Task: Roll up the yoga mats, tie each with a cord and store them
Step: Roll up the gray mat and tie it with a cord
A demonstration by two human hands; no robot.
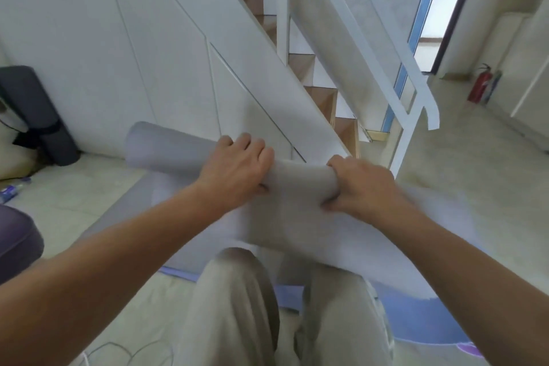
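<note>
One grey mat (160, 147) part-rolled, two hands gripping, left hand (237, 169), right hand (364, 190)

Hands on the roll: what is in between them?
Only a bare stretch of the rolled grey mat lies between the left hand and the right hand. Both hands grip the roll, as the head view shows.

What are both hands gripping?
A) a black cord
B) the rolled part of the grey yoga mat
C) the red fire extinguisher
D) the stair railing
B: the left hand and the right hand both curl round the roll of the grey yoga mat.
</note>
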